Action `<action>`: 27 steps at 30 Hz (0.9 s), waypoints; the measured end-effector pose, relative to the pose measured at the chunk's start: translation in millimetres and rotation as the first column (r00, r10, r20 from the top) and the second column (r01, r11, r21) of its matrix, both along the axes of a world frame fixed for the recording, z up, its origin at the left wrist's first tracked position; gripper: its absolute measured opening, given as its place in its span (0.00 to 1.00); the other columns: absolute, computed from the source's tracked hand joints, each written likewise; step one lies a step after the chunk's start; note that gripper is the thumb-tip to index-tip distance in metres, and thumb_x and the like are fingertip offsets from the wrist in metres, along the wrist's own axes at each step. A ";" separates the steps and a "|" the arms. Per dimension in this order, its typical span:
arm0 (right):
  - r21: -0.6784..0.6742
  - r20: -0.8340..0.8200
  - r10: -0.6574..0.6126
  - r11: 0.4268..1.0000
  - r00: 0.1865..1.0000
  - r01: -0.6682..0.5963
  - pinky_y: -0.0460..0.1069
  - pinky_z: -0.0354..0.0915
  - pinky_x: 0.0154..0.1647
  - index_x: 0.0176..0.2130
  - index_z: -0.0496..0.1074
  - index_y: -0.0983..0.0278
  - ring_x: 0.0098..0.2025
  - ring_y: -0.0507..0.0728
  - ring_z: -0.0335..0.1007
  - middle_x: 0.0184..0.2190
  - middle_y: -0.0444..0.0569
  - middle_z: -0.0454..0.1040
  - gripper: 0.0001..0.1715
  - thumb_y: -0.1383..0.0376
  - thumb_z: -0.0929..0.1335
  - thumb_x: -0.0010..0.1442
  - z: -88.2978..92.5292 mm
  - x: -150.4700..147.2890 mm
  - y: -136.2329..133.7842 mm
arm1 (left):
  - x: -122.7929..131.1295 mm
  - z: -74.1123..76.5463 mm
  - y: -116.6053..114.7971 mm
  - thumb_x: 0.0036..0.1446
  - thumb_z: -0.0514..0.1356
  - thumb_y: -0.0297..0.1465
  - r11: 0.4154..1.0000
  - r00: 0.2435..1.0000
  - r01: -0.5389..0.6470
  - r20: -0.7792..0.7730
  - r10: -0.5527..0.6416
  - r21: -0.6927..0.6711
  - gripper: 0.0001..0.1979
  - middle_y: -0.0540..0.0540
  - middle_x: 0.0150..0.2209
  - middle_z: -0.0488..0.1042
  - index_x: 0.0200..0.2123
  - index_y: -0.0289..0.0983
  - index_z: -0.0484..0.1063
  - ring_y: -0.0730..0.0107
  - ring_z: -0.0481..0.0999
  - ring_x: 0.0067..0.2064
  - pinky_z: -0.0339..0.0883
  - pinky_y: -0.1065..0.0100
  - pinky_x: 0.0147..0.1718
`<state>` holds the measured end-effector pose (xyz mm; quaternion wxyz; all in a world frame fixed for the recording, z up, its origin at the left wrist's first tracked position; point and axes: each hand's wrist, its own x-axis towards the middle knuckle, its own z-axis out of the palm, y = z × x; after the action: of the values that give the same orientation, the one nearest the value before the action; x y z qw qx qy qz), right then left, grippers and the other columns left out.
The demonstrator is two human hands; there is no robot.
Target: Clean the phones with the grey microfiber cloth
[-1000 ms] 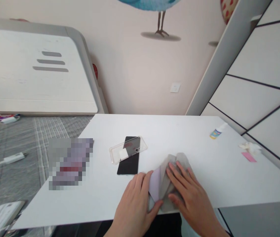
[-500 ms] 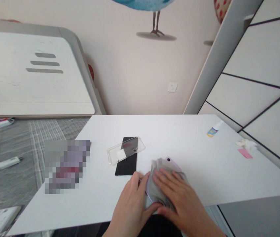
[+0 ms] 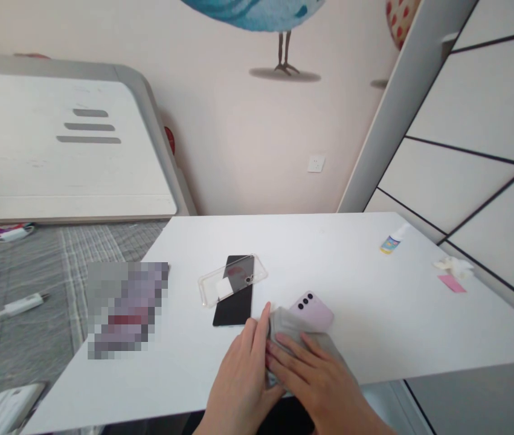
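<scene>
Pressing grey cloth (image 3: pixel 284 322) against the lilac phone (image 3: pixel 315 311) with right hand (image 3: pixel 313 371) laid flat; touching the cloth's left edge with left hand (image 3: pixel 242 371); cannot tell whether pinching.

You're using 2 hands: 1 L hand (image 3: pixel 241 374), 1 R hand (image 3: pixel 314 377). You're handling 1 gry cloth (image 3: pixel 284 323) & 1 lilac phone (image 3: pixel 318 309), its back showing 3 lenses (image 3: pixel 305 301). You're sitting at 1 wht tbl (image 3: pixel 170 380). You're also seeing 1 blk slab (image 3: pixel 233 309), 1 clr case (image 3: pixel 211 291), 1 sm. btl (image 3: pixel 391 243), 1 pink slip (image 3: pixel 451 283), 1 crumpled wht wad (image 3: pixel 456 266). Beyond, you're facing 1 wall socket (image 3: pixel 316 164) & 1 wht panel (image 3: pixel 80 172) w/ 3 slots (image 3: pixel 89 127).
</scene>
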<state>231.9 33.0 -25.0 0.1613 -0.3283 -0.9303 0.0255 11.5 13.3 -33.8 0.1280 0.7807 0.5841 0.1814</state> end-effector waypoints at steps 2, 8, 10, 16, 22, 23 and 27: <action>0.040 0.004 -0.127 0.991 0.992 0.126 0.60 0.63 0.68 0.76 0.51 0.59 0.70 0.65 0.65 0.71 0.50 0.62 0.49 0.38 0.63 0.69 -0.4 1.0 2.6 | 2.2 8.3 -1.1 0.50 0.76 0.28 0.998 1.000 -0.028 0.011 0.028 -0.052 0.63 0.30 0.66 0.66 0.76 0.39 0.36 0.45 0.73 0.64 0.71 0.50 0.60; 0.210 0.002 0.108 0.972 0.994 -0.106 0.55 0.68 0.61 0.77 0.46 0.60 0.65 0.63 0.72 0.69 0.48 0.67 0.49 0.40 0.63 0.71 -8.2 6.6 12.7 | 8.9 29.4 -3.5 0.48 0.78 0.36 0.971 0.998 -0.021 0.051 0.034 -0.238 0.62 0.30 0.65 0.67 0.76 0.34 0.44 0.45 0.72 0.63 0.70 0.52 0.61; 0.274 -0.036 -0.020 0.961 0.999 0.029 0.56 0.69 0.59 0.77 0.47 0.60 0.64 0.65 0.72 0.69 0.50 0.67 0.47 0.42 0.63 0.71 -11.3 8.3 16.3 | 10.3 28.2 -3.0 0.46 0.79 0.41 0.968 0.997 -0.037 0.062 0.054 -0.248 0.65 0.30 0.65 0.67 0.76 0.36 0.43 0.43 0.72 0.63 0.70 0.49 0.61; 0.361 0.022 0.189 0.914 0.982 -0.184 0.52 0.71 0.53 0.77 0.44 0.63 0.58 0.61 0.77 0.64 0.46 0.74 0.52 0.37 0.59 0.70 -16.3 8.9 22.0 | 11.6 23.2 0.1 0.44 0.80 0.37 0.956 0.997 -0.031 0.062 0.051 -0.290 0.66 0.31 0.64 0.67 0.77 0.37 0.43 0.41 0.73 0.60 0.70 0.45 0.61; 0.479 0.045 0.062 0.874 0.997 -0.076 0.56 0.72 0.49 0.76 0.46 0.70 0.57 0.65 0.78 0.64 0.52 0.73 0.53 0.37 0.57 0.70 -19.3 12.9 27.2 | 12.8 22.3 0.9 0.42 0.80 0.47 0.958 0.997 -0.037 0.053 0.054 -0.283 0.70 0.30 0.63 0.68 0.77 0.37 0.41 0.39 0.73 0.59 0.71 0.43 0.60; 0.469 0.070 0.137 0.869 0.988 -0.154 0.55 0.73 0.48 0.77 0.45 0.69 0.56 0.63 0.79 0.63 0.50 0.74 0.55 0.35 0.57 0.70 -19.4 12.8 26.5 | 13.0 22.2 0.7 0.43 0.80 0.45 0.957 0.998 -0.030 0.053 0.047 -0.290 0.69 0.30 0.63 0.68 0.77 0.37 0.41 0.40 0.74 0.59 0.71 0.43 0.59; 0.425 0.066 -0.040 0.905 0.997 0.009 0.57 0.73 0.51 0.77 0.45 0.66 0.60 0.65 0.76 0.67 0.51 0.69 0.49 0.41 0.60 0.71 -18.4 17.3 24.0 | 12.4 23.3 -0.3 0.43 0.79 0.47 0.965 0.996 -0.041 0.062 0.059 -0.261 0.68 0.30 0.64 0.67 0.77 0.39 0.42 0.40 0.73 0.60 0.71 0.44 0.60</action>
<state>249.2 56.9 -43.4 0.1951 -0.2978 -0.9147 -0.1914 23.9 13.0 -10.4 0.2445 0.7356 0.6175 0.1336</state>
